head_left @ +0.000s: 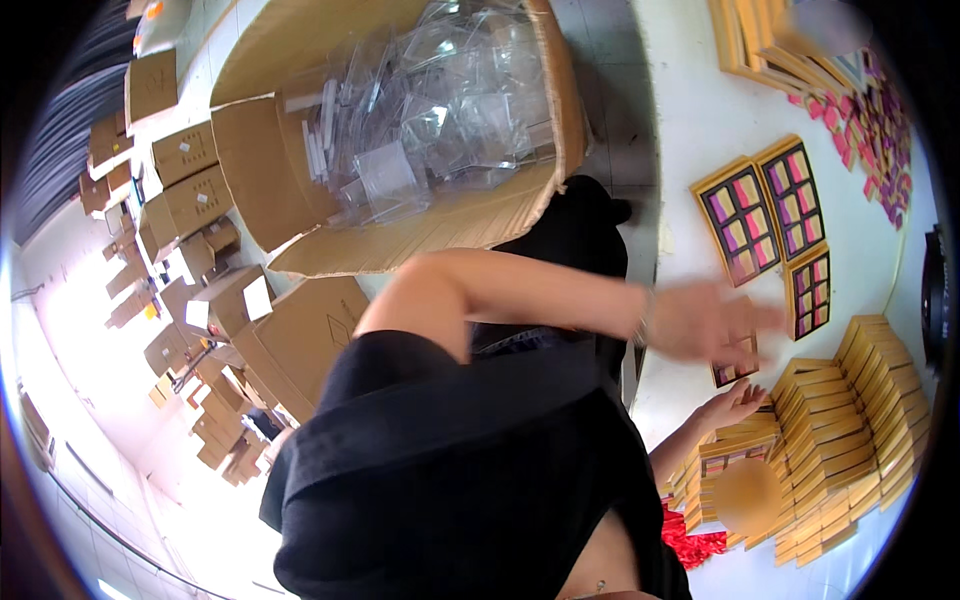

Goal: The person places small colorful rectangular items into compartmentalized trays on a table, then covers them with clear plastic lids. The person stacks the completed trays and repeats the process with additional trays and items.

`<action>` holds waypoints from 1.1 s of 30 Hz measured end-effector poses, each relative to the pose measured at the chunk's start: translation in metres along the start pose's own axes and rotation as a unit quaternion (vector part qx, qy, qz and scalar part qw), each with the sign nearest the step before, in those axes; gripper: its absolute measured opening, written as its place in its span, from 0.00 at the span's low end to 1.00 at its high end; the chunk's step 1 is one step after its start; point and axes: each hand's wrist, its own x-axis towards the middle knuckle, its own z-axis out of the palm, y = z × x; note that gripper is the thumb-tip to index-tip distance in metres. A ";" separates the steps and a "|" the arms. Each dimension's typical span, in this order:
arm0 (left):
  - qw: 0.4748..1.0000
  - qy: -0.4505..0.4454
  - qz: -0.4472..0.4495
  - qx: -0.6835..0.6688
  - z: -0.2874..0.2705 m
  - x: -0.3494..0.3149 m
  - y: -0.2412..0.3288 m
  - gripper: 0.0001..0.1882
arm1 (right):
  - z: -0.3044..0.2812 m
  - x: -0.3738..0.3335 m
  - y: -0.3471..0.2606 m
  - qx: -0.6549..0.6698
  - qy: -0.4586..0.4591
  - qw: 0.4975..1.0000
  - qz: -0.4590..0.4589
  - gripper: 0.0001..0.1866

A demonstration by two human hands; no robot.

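My left hand reaches across the white table and is smeared by motion, so its fingers cannot be made out. Partly beneath it lies a small dark-gridded box. Close by, my right hand has its fingers stretched out and apart, with nothing visible in it, beside the stacked yellow-edged boxes. Beyond my left hand sit three open boxes with black dividers and pink, purple and cream pieces: a large one, another touching it, and a smaller one.
A large open carton holds a jumble of clear plastic cases. Small pink and purple pieces are heaped near more yellow-edged frames. Red shredded filler lies by the stacks. Many brown cartons stand on the floor.
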 end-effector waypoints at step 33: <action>0.799 -0.111 -0.576 0.130 -0.186 -0.402 -0.284 0.26 | 0.274 -0.212 -0.276 0.075 -0.394 0.793 -0.458 0.12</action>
